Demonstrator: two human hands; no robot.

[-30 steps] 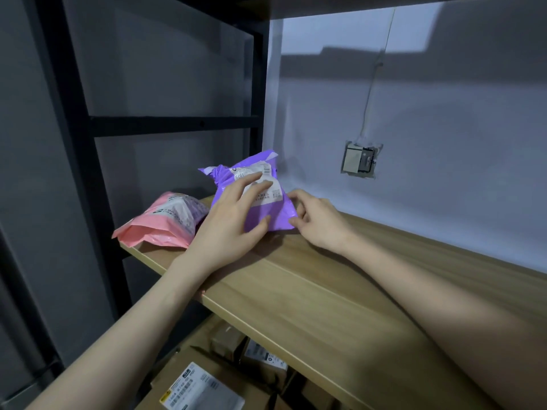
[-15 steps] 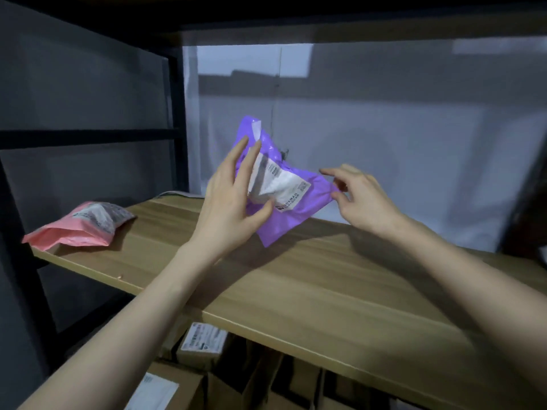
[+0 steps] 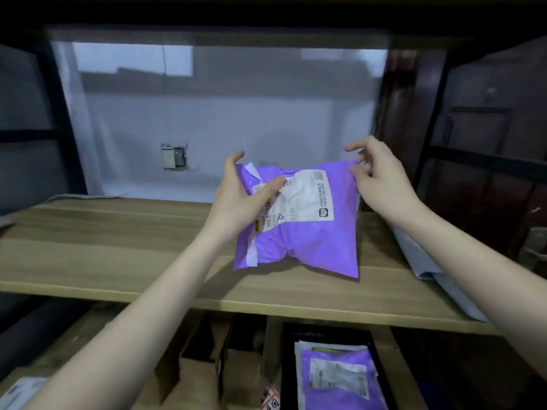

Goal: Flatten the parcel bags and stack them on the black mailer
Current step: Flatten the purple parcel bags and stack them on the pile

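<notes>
A purple parcel bag (image 3: 307, 244) with a white shipping label is held upright just above the wooden shelf (image 3: 118, 250). My left hand (image 3: 236, 199) grips its upper left edge, thumb across the label. My right hand (image 3: 379, 179) pinches its upper right corner. On the level below, another purple bag (image 3: 340, 377) lies on top of white bags over something black (image 3: 288, 365); I cannot tell whether that is the black mailer.
A grey-white flat mailer (image 3: 420, 258) lies on the shelf's right end, partly under my right forearm. Cardboard boxes (image 3: 192, 377) fill the lower level. A wall socket (image 3: 174, 156) sits on the back wall. Dark rack posts stand at both sides.
The view has swung right, and the pink bag has left the frame. Both hands carried the purple bag rightward and turned it label-forward; the right hand has taken hold of its corner.
</notes>
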